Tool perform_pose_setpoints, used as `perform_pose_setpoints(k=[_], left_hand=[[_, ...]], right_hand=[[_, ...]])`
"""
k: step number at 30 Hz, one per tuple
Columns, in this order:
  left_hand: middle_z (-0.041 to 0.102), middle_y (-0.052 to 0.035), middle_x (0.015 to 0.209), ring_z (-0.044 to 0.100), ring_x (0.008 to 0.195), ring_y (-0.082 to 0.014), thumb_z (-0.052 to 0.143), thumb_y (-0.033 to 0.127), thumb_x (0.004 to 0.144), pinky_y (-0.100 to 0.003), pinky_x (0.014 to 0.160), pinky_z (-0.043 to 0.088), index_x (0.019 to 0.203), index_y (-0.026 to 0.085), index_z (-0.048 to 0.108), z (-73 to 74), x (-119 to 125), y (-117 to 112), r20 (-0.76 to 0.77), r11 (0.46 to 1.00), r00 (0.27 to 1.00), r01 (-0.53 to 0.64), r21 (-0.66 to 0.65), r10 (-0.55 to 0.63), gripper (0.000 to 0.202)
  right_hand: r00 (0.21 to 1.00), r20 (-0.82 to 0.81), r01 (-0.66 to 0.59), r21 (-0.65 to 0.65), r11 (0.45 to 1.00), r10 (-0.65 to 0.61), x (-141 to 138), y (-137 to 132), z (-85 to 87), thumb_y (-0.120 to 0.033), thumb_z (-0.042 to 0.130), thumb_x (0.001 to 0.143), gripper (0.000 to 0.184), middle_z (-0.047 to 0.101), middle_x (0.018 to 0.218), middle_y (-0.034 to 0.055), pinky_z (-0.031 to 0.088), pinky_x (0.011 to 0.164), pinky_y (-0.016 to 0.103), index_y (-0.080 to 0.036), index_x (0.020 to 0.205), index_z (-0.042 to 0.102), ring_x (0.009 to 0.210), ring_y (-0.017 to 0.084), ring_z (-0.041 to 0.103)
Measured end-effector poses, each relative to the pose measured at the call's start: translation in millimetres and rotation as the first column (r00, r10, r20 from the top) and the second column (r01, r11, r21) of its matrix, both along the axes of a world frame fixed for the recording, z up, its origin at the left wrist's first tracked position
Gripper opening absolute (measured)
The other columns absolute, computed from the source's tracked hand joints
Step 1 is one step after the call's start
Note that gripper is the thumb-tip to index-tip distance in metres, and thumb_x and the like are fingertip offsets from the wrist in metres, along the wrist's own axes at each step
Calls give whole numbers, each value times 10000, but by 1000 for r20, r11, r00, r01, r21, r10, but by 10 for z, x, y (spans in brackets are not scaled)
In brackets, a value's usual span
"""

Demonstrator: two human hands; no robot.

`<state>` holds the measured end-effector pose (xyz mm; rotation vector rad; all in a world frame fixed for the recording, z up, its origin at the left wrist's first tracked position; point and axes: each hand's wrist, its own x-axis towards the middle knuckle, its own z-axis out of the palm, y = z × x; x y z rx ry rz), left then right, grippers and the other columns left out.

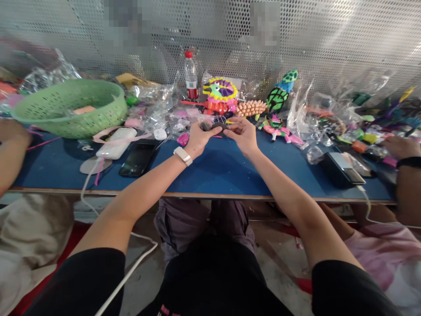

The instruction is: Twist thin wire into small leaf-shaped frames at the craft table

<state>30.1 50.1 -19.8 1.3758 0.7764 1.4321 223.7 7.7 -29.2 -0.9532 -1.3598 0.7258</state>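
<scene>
My left hand [198, 139], with a pale band at the wrist, is closed with its thumb and fingers on a dark grey piece [219, 126]. My right hand [244, 134] pinches the same piece from the other side. The piece looks like modelling clay, though the fingers cover much of it. Just beyond the hands lie a spiky peach-coloured figure [251, 108] and a bright bird-like figure [219, 92] with a yellow scalloped edge. A pink and green figure [276, 126] rests to the right of my right hand. Near my left hand is a small magenta piece [183, 139].
A green plastic basket [101, 112], a white power bank [116, 142] and a black phone [138, 158] are on the left. At the back stand a red-capped bottle [190, 77] and a green-blue figure [279, 94]. A dark box-like device [338, 171] sits right. Co-workers' arms flank both sides.
</scene>
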Motion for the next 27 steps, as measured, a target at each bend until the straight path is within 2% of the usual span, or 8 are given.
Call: perform_pose_setpoints(k=[4, 10, 16, 23, 27], left_hand=[[453, 44, 706, 516, 727, -149, 1131, 303, 674, -325, 690, 530, 662, 228, 507, -12, -3, -2, 11, 1000, 1000, 0, 16, -1, 629], [506, 43, 750, 565, 757, -154, 1153, 357, 658, -328, 739, 585, 726, 234, 543, -26, -5, 35, 13, 997, 997, -78, 0, 78, 625], [543, 30, 778, 640, 809, -177, 1164, 365, 655, -340, 766, 611, 770, 240, 518, -61, 12, 77, 36, 994, 994, -100, -34, 101, 669], [501, 47, 745, 587, 763, -157, 1147, 318, 680, -334, 750, 595, 743, 236, 518, -59, 14, 59, 23, 996, 996, -82, -26, 83, 637], [469, 53, 714, 527, 728, -139, 1136, 280, 661, -314, 710, 546, 688, 225, 530, -7, 2, -2, -3, 998, 998, -67, -10, 67, 609]], right_hand=[[1000, -14, 18, 12, 1000, -18, -34, -26, 28, -654, 1069, 696, 684, 844, 969, 24, 725, 914, 458, -293, 1170, 733, 916, 255, 842], [999, -26, 28, 25, 999, -28, -20, 3, -15, -683, 1001, 780, 627, 854, 1051, 37, 713, 956, 448, -313, 1207, 729, 1002, 253, 836], [998, -59, -4, -1, 1000, 4, 0, 16, -28, -599, 1023, 781, 601, 865, 1031, 22, 705, 996, 442, -306, 1222, 739, 999, 241, 834], [995, -96, -19, -49, 999, 15, -33, 21, -23, -624, 1087, 702, 675, 853, 1048, 16, 721, 999, 433, -310, 1190, 741, 1012, 235, 822], [999, -32, -40, -30, 999, 39, -34, 34, -63, -704, 1035, 753, 683, 832, 1039, 27, 727, 946, 449, -302, 1207, 721, 961, 237, 818]])
